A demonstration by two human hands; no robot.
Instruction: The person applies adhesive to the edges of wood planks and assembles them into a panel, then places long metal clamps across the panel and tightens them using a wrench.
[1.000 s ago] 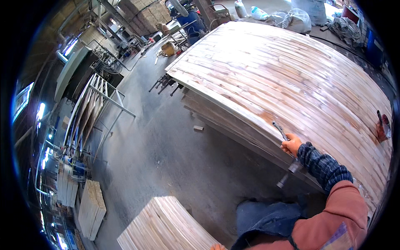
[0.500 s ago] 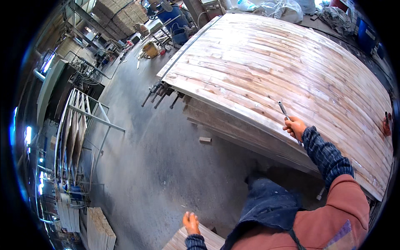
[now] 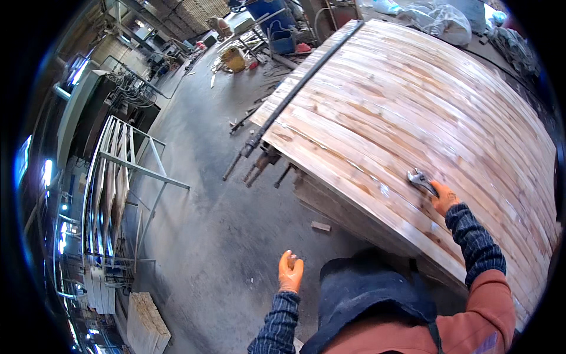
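My right hand [image 3: 446, 199], in an orange glove, is closed around the handle of an adjustable wrench [image 3: 421, 180]. The wrench's metal jaws point left and away from me over a large wooden panel [image 3: 413, 106] of glued strips. To the left, my left hand [image 3: 290, 272], gloved in orange too, is raised over the floor with its fingers loosely bent and apart, holding nothing visible. A long dark bar clamp [image 3: 312, 72] lies across the panel's left end. Its screw end sticks out past the near left corner, above other clamp ends [image 3: 259, 168].
More boards lie stacked beneath the panel. A small wood block [image 3: 321, 226] rests on the grey floor. At left stand a metal rack [image 3: 135, 165] and a stack of boards [image 3: 146, 323]. Blue barrels [image 3: 268, 17], a yellow bucket [image 3: 233, 59] and plastic sacks [image 3: 445, 23] are farther back.
The view has shifted, bringing the panel's left end nearer. My right hand has tipped the wrench leftward, lower over the panel. My left hand has risen from the lower edge.
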